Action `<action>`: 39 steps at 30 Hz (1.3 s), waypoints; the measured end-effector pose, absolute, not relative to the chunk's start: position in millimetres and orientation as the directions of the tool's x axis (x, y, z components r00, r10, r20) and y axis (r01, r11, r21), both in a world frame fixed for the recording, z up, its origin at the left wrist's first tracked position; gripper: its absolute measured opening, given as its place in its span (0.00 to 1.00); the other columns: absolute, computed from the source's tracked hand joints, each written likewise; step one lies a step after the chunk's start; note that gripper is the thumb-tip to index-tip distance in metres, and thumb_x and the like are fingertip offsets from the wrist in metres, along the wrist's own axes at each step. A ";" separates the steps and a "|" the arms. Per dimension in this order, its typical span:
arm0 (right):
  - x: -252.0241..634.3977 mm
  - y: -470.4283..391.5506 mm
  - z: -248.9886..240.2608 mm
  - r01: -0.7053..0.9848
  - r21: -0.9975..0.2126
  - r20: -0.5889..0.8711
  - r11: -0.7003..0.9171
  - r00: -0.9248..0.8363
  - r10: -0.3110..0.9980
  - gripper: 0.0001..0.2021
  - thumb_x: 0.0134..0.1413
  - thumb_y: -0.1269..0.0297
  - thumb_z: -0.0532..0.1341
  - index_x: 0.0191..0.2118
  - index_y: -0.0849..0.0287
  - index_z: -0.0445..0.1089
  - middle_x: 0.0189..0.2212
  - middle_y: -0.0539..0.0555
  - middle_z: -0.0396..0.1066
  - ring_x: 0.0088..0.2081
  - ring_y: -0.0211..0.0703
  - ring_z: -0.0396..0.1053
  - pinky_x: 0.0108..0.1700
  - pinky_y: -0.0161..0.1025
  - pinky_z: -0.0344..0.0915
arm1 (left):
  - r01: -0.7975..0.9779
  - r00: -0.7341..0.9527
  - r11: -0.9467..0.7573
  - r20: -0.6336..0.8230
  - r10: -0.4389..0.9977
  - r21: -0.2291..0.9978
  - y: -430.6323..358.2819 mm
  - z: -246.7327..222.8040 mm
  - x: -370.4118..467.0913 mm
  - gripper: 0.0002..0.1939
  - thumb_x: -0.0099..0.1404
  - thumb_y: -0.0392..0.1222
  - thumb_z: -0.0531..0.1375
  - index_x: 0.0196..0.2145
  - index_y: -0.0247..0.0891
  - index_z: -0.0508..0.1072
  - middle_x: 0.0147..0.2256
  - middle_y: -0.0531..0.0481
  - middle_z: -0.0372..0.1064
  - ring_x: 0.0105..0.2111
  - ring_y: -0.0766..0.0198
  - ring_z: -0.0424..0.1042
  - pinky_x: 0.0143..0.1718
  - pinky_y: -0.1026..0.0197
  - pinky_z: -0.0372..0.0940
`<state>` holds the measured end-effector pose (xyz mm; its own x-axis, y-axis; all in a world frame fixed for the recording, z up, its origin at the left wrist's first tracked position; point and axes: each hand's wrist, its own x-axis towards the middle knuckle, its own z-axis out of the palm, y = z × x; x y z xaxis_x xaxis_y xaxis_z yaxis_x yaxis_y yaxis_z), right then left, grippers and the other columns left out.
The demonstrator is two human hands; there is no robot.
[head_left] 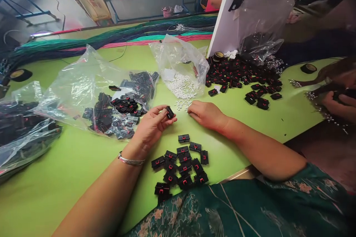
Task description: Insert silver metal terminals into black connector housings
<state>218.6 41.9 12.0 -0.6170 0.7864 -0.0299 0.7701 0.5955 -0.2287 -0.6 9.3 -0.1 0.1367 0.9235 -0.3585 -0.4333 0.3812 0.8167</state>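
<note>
Green counter [83,181] fills most of what I can see from my remote seat. Nearest the body lies a cluster of black plastic blocks [184,158], many with a red clip showing, probably set there to be within easy reach. Beyond it, the left hand [150,127] has its grip closed, thumb against fingers, on a single small block [169,112]; pinched this way, much of it is left uncovered, I'd say for the other hand. Near it, the right hand [207,115] bends its fingers down beside loose white pegs [182,104]; I cannot tell how far that grip is open or whether it has one. Past them, a clear bag [180,50] holds more pegs, with the spill probably left close for picking. Farther right sits a dark heap of blocks [241,72]. Farthest back, coloured wires [125,33] run lengthwise, perhaps to save space.
</note>
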 end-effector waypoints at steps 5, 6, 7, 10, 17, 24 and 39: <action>217.1 41.9 3.7 0.786 -0.095 -0.002 0.612 -0.614 0.789 0.15 0.66 0.68 0.48 0.42 0.63 0.72 0.38 0.59 0.70 0.32 0.41 0.59 0.30 0.40 0.44 | -0.471 0.192 0.415 -0.369 0.909 0.778 7.6 0.1 -4.4 0.17 0.55 0.40 0.70 0.42 0.35 0.76 0.32 0.45 0.77 0.32 0.66 0.76 0.35 0.66 0.72; 217.0 42.3 2.7 0.783 -0.079 0.001 0.617 -0.619 0.785 0.15 0.66 0.68 0.48 0.41 0.63 0.72 0.38 0.59 0.70 0.32 0.41 0.59 0.30 0.40 0.44 | -0.466 0.201 0.419 -0.368 0.908 0.779 7.3 0.8 -4.4 0.17 0.55 0.40 0.71 0.42 0.34 0.77 0.33 0.45 0.77 0.31 0.67 0.76 0.36 0.66 0.71; 216.9 42.8 2.0 0.780 -0.064 0.004 0.622 -0.623 0.782 0.15 0.66 0.69 0.48 0.41 0.63 0.72 0.38 0.59 0.69 0.31 0.40 0.59 0.30 0.40 0.43 | -0.461 0.210 0.422 -0.366 0.907 0.781 7.0 1.3 -4.2 0.18 0.54 0.39 0.71 0.42 0.34 0.77 0.33 0.45 0.77 0.31 0.67 0.75 0.36 0.66 0.71; 217.2 44.2 1.8 0.781 -0.042 0.011 0.623 -0.623 0.782 0.15 0.66 0.69 0.48 0.41 0.63 0.72 0.38 0.59 0.70 0.30 0.40 0.58 0.29 0.41 0.42 | -0.454 0.223 0.419 -0.355 0.908 0.787 6.2 1.8 -4.0 0.18 0.52 0.39 0.72 0.42 0.34 0.78 0.33 0.46 0.76 0.31 0.67 0.75 0.34 0.66 0.70; 223.1 46.6 9.6 0.783 -0.153 0.018 0.603 -0.608 0.793 0.13 0.66 0.65 0.50 0.41 0.62 0.72 0.38 0.58 0.71 0.35 0.42 0.62 0.32 0.39 0.48 | -0.445 0.217 0.407 -0.345 0.913 0.798 6.9 1.3 -4.2 0.18 0.52 0.40 0.72 0.41 0.35 0.78 0.31 0.46 0.76 0.29 0.66 0.74 0.33 0.63 0.70; 209.1 39.0 11.0 0.840 -0.291 0.046 0.458 -0.465 0.884 0.10 0.64 0.65 0.54 0.40 0.60 0.72 0.39 0.56 0.72 0.38 0.42 0.65 0.35 0.38 0.53 | -0.445 0.187 0.377 -0.328 0.926 0.812 7.8 -1.0 -2.1 0.17 0.53 0.41 0.72 0.41 0.35 0.78 0.31 0.47 0.76 0.29 0.65 0.75 0.32 0.64 0.69; 194.3 40.9 9.8 0.872 -0.297 -0.028 0.389 -0.415 0.909 0.09 0.60 0.69 0.54 0.38 0.59 0.72 0.38 0.55 0.73 0.38 0.42 0.67 0.35 0.38 0.53 | -0.462 0.225 0.355 -0.280 0.933 0.813 6.1 -3.1 -2.1 0.17 0.56 0.39 0.70 0.44 0.34 0.77 0.35 0.43 0.78 0.31 0.64 0.76 0.35 0.63 0.71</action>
<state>194.3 40.9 9.8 -0.4151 0.9093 -0.0285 0.8721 0.3888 -0.2971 -2.1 6.1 -3.1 0.2253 0.9333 -0.2798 -0.4617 0.3551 0.8129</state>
